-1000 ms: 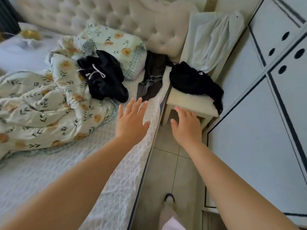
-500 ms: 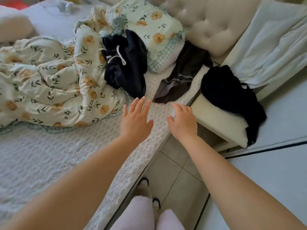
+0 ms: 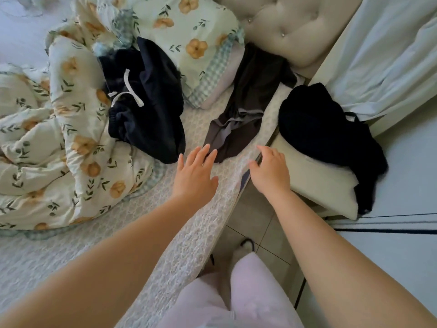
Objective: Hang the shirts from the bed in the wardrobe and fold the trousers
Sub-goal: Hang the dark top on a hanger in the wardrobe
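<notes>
A dark grey-brown garment (image 3: 246,110) lies stretched along the bed's right edge, running up to the headboard. My left hand (image 3: 195,178) is open with fingers spread, its fingertips at the garment's lower end. My right hand (image 3: 272,172) is open over the mattress edge, just right of that garment and holding nothing. Dark navy trousers with a white drawstring (image 3: 144,102) lie crumpled on the bed against the duvet. A black garment (image 3: 328,136) is heaped on the bedside stool (image 3: 316,185).
A floral duvet (image 3: 54,143) is bunched over the bed's left half, with a matching pillow (image 3: 189,39) at the tufted headboard (image 3: 290,27). Pale blue fabric (image 3: 387,58) hangs at the upper right. White wardrobe doors (image 3: 406,268) stand right of the narrow tiled floor gap (image 3: 250,223).
The view has closed in on the bed. Both hands have reached forward, the left one arriving at the grey-brown garment's lower end and the right one at the mattress edge.
</notes>
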{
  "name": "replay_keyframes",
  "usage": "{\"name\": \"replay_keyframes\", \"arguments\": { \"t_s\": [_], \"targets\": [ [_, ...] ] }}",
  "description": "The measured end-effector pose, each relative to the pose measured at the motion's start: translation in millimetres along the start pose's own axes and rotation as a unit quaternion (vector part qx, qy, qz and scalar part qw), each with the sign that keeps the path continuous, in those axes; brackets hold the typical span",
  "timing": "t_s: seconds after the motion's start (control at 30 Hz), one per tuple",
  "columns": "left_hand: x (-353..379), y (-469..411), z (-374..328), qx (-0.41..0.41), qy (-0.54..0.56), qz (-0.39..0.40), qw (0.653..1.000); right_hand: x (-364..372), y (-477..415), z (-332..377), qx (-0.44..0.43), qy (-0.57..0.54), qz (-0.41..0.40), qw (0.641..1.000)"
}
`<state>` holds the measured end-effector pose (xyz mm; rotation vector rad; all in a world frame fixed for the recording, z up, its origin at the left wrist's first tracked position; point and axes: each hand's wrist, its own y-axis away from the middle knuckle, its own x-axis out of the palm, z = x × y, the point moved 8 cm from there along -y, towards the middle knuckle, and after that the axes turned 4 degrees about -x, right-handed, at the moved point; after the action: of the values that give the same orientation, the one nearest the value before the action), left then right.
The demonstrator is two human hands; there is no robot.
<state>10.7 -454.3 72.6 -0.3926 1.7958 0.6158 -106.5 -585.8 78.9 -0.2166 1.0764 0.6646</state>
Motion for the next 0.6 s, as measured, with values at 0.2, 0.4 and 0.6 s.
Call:
{"name": "replay_keyframes", "arguments": {
  "t_s": [0.2,0.4,0.6],
  "targets": [
    [5,-85,-39,0.001,-0.007,0.004,1.0,-8,-77,-47,0.028,-0.012,0.014,0.999],
    [5,-169,-77,-0.028,0.01,0.014,0.999,-22,-163,-84,0.029,-0.03,0.062,0.997],
    [13,-249,-102,-0.041,0.019,0.017,0.999,-25,-244,-117,0.036,-0.036,0.087,0.995]
  ]
}}
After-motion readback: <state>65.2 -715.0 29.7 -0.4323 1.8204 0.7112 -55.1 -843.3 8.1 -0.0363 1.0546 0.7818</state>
